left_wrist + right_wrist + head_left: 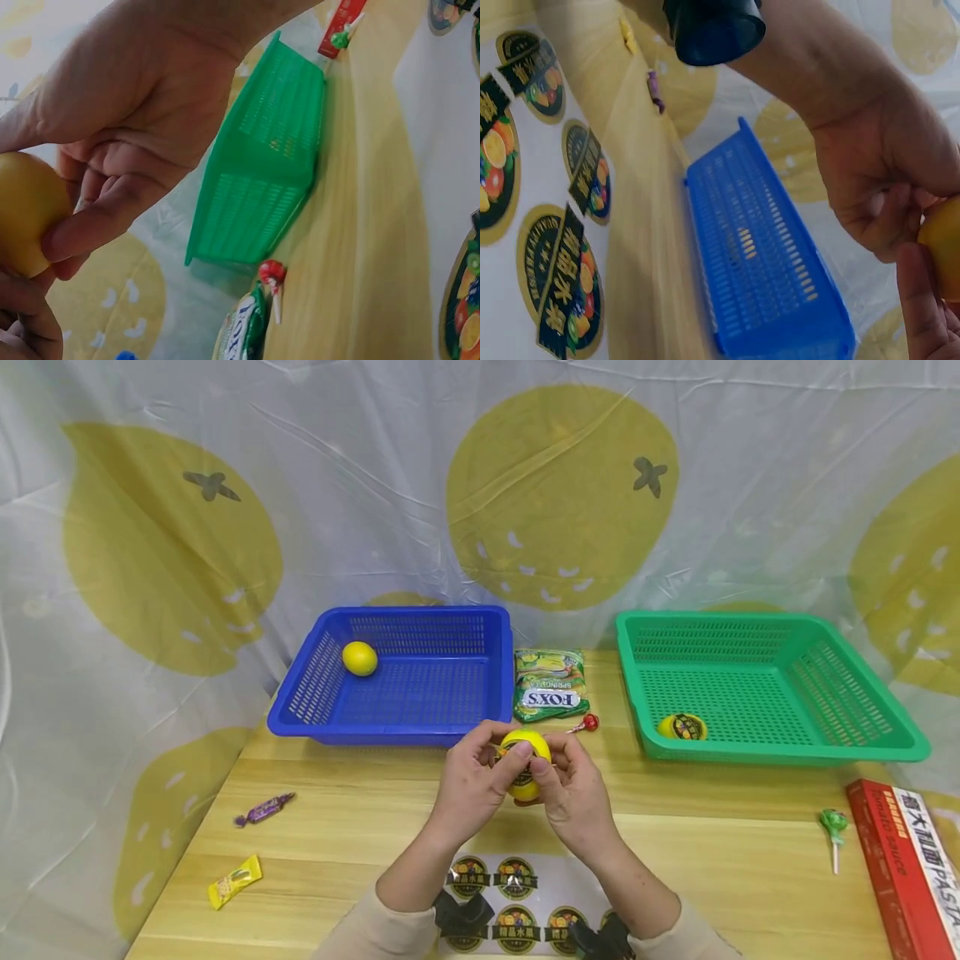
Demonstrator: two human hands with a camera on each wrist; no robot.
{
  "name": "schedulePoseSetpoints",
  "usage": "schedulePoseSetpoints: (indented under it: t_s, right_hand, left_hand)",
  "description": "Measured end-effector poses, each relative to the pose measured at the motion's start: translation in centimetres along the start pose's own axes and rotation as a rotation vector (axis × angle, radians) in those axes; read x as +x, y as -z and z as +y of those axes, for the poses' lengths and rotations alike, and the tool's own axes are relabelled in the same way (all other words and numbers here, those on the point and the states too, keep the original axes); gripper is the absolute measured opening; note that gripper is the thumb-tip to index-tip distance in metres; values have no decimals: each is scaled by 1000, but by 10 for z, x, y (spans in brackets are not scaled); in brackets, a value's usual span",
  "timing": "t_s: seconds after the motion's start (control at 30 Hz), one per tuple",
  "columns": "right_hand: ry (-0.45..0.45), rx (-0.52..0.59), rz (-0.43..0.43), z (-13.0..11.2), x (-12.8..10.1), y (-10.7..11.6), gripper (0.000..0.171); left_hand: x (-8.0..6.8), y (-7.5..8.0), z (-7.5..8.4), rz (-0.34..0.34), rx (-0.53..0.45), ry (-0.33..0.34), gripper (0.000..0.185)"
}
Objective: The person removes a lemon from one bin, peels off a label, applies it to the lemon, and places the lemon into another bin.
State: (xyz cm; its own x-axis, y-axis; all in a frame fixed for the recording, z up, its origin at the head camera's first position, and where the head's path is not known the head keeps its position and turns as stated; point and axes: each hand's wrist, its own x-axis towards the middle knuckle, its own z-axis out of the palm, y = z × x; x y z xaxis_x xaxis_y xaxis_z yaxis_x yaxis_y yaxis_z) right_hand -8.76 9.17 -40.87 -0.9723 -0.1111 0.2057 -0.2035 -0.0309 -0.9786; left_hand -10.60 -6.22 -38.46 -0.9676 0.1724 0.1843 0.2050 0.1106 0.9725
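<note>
— Yellow lemon [525,758], where exactly?

— Lifted off the table, just in front of the blue basket [420,727], off its near right corner. Gripped by both hands at once.

— And the hands?

— Left hand [471,781] curled round the left flank, thumb laid across the top. Right hand [576,797] curled round the right flank, thumb pressing on a dark round sticker on the facing side.

— Step in hand, then?

— Most likely smoothing the sticker down onto the skin. Looks close to stuck, judging by how flat it lies; edges too small to check.

— Calls for what next?

— Probably a firm rub around the sticker's rim, then a carry well to the right of the blue basket, into the green basket [780,752], beside the stickered lemon [682,727] lying there. Plain lemon [360,658] in the blue basket's far left part suggests that sorting.

— Pointing which way?

— Long axis close to upright, leaning a little; upper end towards the blue basket, lower end towards the sticker sheet [517,893] on the table nearer the person. Sticker face turned to the person.
</note>
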Motion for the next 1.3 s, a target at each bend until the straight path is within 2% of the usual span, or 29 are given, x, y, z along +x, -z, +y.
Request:
schedulePoseSetpoints:
  t_s: [0.1,0.2,0.33,0.43,0.5,0.6,0.73,0.8,0.93,1.03,1.3]
  right_hand:
    - [7,30,1,0,-1,-1,45]
    - [18,68,4,0,-2,-1,48]
    - [27,103,0,-1,-2,2,51]
    - [20,104,-5,-1,0,5,54]
    - [12,100,-17,-2,1,8,55]
    - [-9,72,-20,-3,4,10,50]
    - [-2,-63,-26,-2,5,11,41]
    - [33,-148,-37,-1,4,10,42]
    - [123,-271,-55,1,3,10,46]
    - [140,-271,-61,2,2,9,45]
    - [76,-163,-78,3,2,9,51]
  left_hand:
    - [0,0,-4,-25,-68,-44,23]
    - [3,2,-8,-90,-143,-71,43]
    - [7,8,-12,-189,-268,-52,71]
    - [10,11,-15,-199,-307,-27,73]
    - [10,11,-14,-179,-294,-3,63]
    - [10,11,-13,-152,-240,42,59]
    - [9,12,-11,-161,-118,76,64]
    - [7,11,-10,-155,-59,68,59]
    - [5,9,-10,-95,11,17,31]
    - [5,8,-10,-45,26,-25,23]
    - [6,9,-8,-16,23,-43,36]
